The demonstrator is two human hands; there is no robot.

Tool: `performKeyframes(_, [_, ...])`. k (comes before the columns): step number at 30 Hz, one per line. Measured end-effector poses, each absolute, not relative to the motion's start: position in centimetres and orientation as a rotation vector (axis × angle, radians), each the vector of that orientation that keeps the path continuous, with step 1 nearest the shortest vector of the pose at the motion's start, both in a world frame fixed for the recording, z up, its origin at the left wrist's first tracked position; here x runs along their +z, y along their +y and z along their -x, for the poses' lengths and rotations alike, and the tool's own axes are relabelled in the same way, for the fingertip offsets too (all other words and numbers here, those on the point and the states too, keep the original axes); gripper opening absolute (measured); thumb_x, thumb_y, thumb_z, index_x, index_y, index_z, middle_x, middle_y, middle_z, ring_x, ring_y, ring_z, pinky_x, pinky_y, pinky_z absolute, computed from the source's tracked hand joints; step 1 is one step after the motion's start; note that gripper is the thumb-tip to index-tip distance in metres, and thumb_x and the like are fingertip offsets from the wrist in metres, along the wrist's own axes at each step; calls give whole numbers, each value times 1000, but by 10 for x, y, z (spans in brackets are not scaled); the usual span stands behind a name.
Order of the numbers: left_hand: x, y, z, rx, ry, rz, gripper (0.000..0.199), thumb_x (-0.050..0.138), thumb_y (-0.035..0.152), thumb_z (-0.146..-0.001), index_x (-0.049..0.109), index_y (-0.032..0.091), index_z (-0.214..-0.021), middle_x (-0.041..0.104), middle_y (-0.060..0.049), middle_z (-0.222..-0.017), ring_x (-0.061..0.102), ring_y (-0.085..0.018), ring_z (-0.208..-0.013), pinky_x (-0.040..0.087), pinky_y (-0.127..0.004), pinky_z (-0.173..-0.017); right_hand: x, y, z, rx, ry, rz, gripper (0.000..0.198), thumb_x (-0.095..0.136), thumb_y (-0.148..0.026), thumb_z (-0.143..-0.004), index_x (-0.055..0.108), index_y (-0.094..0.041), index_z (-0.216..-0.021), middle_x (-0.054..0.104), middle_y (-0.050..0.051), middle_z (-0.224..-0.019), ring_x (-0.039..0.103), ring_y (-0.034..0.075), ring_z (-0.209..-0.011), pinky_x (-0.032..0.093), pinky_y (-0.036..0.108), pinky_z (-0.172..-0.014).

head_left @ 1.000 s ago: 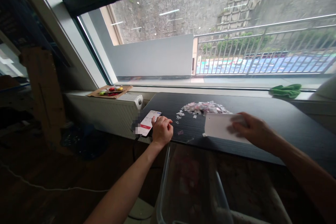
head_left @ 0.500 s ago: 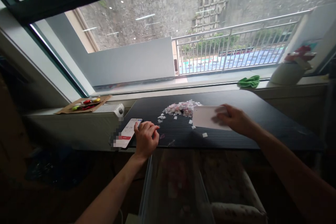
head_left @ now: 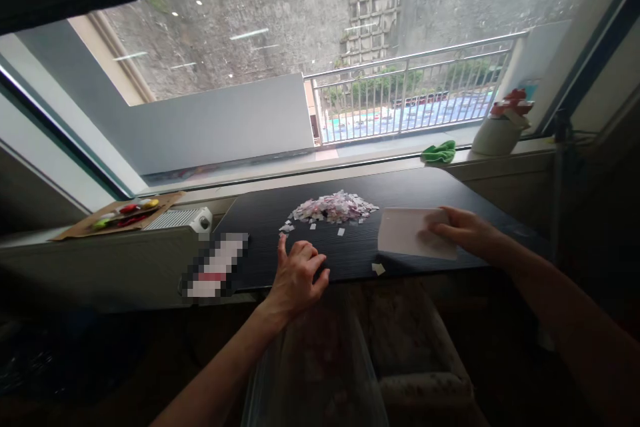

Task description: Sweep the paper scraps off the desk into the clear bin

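My right hand [head_left: 455,230] grips the right end of a pale, flat rectangular card [head_left: 403,230] with a small hole near its upper left corner, held over the black tabletop. Left of the card lies a heap of small square paper scraps [head_left: 333,207], whitish and pink. My left hand [head_left: 300,270] is by the near left side of the heap, its outer finger stretched out to the stray scraps there and the other fingers loosely bent and apart. By the table's front edge, below the card, lies a pale loose scrap [head_left: 379,269].
A phone [head_left: 220,263], partly pixelated, lies on the table's left end. Below the front edge stands a clear plastic bin [head_left: 367,360] beside a patterned padded seat [head_left: 420,347]. A green cloth [head_left: 439,151] and a white spray bottle [head_left: 497,133] stand on the windowsill.
My left hand has moved right, from the phone to the scraps. The card has come towards the table's front edge, and a scrap now lies right at that edge. The view has turned right.
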State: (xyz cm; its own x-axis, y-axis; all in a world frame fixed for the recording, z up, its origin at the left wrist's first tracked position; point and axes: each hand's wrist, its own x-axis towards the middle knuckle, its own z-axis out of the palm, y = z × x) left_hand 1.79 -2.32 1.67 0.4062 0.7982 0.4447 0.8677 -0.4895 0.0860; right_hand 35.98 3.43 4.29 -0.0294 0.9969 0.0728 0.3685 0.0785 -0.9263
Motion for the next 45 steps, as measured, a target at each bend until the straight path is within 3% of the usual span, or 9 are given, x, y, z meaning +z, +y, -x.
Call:
performKeyframes(4, [20,-31,-27,-542,-1422,2538,20,62,33,-87,70,19,-100,67,-6,-96,56,-27,-109,15,-69,-115,36,35,-356,1201,-1355,1454,13,72,-23,-65,66,-21,-76,75,2,-74,68,18,-65,54,25,-57])
performKeyframes(11, [25,-36,-59,-426,-1305,2611,11,65,26,-87,71,21,-94,67,-5,-93,54,-27,-112,14,-70,-116,32,28,-345,1357,-1265,1427,12,73,-17,-63,68,-19,-74,74,1,-73,66,16,-65,52,24,-60])
performKeyframes(32, [18,-44,-78,-481,-1184,2647,11,60,20,-89,70,22,-94,66,-4,-86,55,-25,-108,14,-68,-117,47,15,-348,1455,-1355,1372,28,82,-29,-52,67,-18,-73,74,1,-73,66,15,-65,50,24,-58])
performKeyframes(39, [22,-46,-23,-637,-1460,2515,17,57,17,-89,70,23,-96,68,-3,-89,56,-25,-107,15,-70,-114,47,19,-340,1222,-1464,1302,28,79,-37,-62,67,-20,-80,74,2,-77,68,18,-67,54,26,-58])
performKeyframes(45, [23,-59,33,-474,-1830,2201,15,57,20,-89,71,20,-92,68,-5,-90,56,-25,-100,21,-72,-111,32,52,-260,1192,-1503,1097,29,74,-39,-73,66,-21,-93,74,2,-81,71,19,-72,57,27,-62])
